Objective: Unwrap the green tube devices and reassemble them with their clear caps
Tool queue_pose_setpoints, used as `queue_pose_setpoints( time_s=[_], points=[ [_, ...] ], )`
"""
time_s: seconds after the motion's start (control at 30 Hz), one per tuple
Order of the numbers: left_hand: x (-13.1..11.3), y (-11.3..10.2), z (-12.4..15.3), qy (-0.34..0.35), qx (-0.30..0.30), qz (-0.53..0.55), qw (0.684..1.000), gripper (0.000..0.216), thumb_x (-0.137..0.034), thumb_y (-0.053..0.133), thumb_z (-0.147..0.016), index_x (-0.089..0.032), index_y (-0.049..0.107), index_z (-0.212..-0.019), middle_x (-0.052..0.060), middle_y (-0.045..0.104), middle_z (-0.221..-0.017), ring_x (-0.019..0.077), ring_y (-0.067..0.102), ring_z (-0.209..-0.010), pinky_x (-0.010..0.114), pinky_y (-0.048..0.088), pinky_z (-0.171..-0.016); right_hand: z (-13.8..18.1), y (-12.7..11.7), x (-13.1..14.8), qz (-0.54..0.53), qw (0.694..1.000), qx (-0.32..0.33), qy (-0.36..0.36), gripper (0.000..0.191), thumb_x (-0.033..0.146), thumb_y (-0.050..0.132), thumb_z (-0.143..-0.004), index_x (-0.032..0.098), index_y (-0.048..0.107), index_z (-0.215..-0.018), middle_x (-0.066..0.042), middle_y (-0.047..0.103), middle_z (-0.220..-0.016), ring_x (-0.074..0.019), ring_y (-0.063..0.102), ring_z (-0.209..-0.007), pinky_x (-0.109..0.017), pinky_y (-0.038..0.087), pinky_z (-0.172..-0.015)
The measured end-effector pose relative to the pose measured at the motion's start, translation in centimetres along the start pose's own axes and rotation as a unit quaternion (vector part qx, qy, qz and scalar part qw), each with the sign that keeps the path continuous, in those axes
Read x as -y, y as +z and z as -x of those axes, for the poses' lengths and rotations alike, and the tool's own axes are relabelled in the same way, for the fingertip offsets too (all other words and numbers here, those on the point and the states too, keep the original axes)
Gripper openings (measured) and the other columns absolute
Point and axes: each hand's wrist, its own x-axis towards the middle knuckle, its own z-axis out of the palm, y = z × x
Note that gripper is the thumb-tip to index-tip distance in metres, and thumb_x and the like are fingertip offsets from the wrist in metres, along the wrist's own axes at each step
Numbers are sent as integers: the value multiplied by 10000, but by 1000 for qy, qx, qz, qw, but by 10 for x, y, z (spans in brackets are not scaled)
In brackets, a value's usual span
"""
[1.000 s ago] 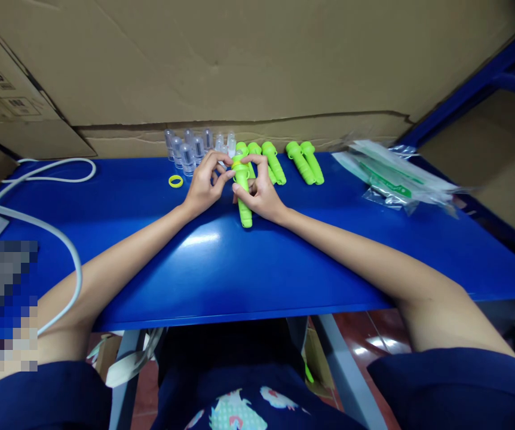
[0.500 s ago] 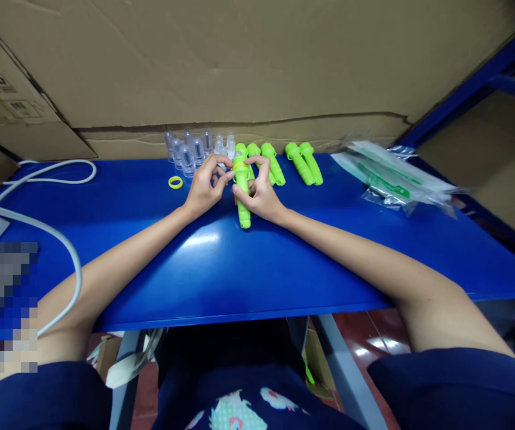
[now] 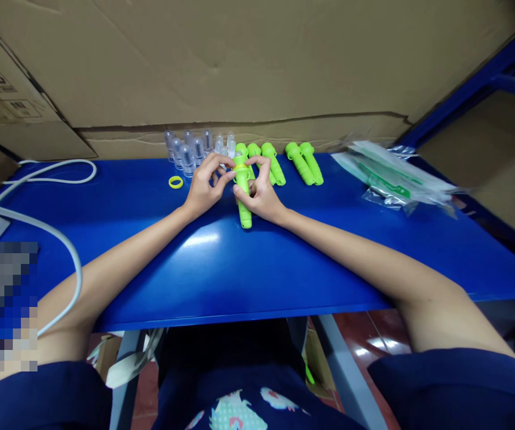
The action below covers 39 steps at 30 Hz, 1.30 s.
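Note:
My right hand (image 3: 260, 192) grips a lime-green plastic torch body (image 3: 244, 209) that stands tilted on the blue table (image 3: 221, 263). Around the torch's head sits a yellow ring (image 3: 239, 168). My left hand (image 3: 204, 184) pinches that ring at the torch head with thumb and fingertips. Both hands meet at the middle of the table's far half. A second loose yellow ring (image 3: 175, 181) lies on the table left of my left hand.
Several green torch bodies (image 3: 304, 161) lie in a row by the cardboard wall (image 3: 239, 65). Clear plastic caps (image 3: 188, 149) stand behind my left hand. Plastic bags (image 3: 392, 176) lie at the right. A white cable (image 3: 55, 236) loops across the left end.
My fingers have shifted slightly around the torch head and the yellow ring. The torch has stayed in the same spot, and my arms have hardly moved.

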Motion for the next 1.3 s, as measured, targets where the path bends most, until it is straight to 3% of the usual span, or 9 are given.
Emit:
queue_pose_setpoints(
  time_s=[0.27,0.47,0.63,0.97,1.2,1.3],
  points=[
    [-3,-2,-1,-28,4,-11,1000,399,-576,594,-990,-186,676,-1013,65,692,-998,116,645,-729,229,498,-599,0,-2,3,-18,1000,0,20,600,604,637,-951,282,267,-1297,37,591,-766,-160,624,-548,-339,595,-538],
    [-5,-2,-2,-29,0,-10,1000,404,-573,593,-992,-183,690,-1020,72,710,-1022,109,645,-720,223,498,-592,0,-1,3,-20,1000,-12,18,609,601,647,-942,274,280,-1302,40,570,-735,-152,585,-518,-316,542,-489],
    [-6,-2,-3,-23,3,-3,1000,398,-564,588,-999,-184,701,-1032,71,710,-1025,108,644,-715,223,494,-591,-1,-1,1,-16,1000,-13,16,640,567,659,-940,270,262,-1344,23,594,-780,-178,650,-590,-335,579,-525],
    [2,3,0,-82,14,37,996,485,-671,614,-943,-203,578,-1064,62,689,-1033,107,669,-737,198,454,-555,-2,-1,3,-34,999,-12,18,667,639,631,-939,292,239,-1352,12,597,-830,-152,607,-561,-312,551,-514],
    [7,2,1,-94,-8,46,994,492,-659,675,-909,-207,607,-1090,78,702,-1103,109,678,-746,210,482,-581,-8,-1,3,-96,994,15,40,807,753,663,-869,295,229,-1373,-49,695,-998,-215,755,-795,-384,657,-665],
    [9,2,2,-90,-18,45,995,486,-663,663,-916,-209,611,-1081,76,684,-1084,105,669,-747,205,480,-578,-10,-1,-1,-101,993,11,62,837,766,680,-844,282,247,-1373,-44,715,-951,-234,770,-795,-368,657,-621]
  ],
)
